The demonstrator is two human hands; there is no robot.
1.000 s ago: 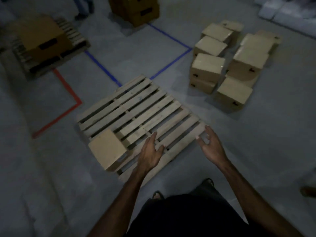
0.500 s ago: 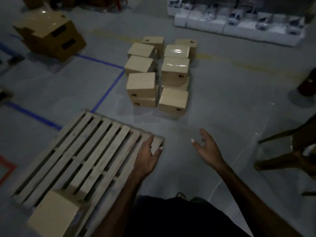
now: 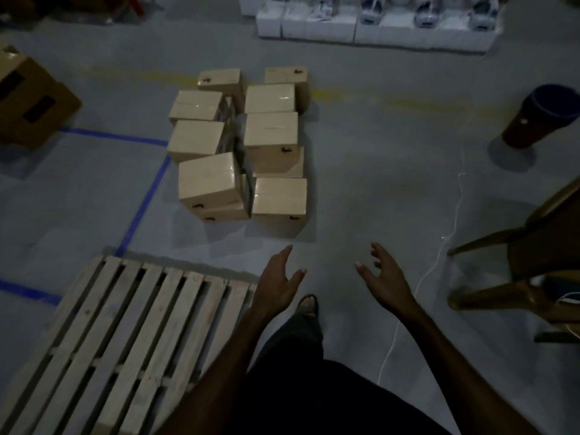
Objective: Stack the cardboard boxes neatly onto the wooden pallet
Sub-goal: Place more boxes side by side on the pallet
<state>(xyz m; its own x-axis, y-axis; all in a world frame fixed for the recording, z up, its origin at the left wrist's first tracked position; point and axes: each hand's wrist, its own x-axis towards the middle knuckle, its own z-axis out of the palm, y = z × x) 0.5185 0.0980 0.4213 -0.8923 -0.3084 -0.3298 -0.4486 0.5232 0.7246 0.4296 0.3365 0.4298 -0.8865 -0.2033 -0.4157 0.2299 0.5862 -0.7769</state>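
I am seeing the boxes (image 3: 241, 146) sitting clustered on the floor (image 3: 376, 189), some apparently stacked, though dim light is blurring this. The pallet (image 3: 125, 334) is lying near them at lower left. My left hand (image 3: 277, 285) and right hand (image 3: 384, 277) are hovering empty, fingers spread.

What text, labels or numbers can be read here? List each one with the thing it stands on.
None can be read.
Cardboard boxes: small dark marks near the lower edges, too small and blurred to tell as text.
Large brown box: dark rectangular patches, no legible writing.
White cartons along the far edge: no print can be made out.
Wooden pallet: no markings visible.
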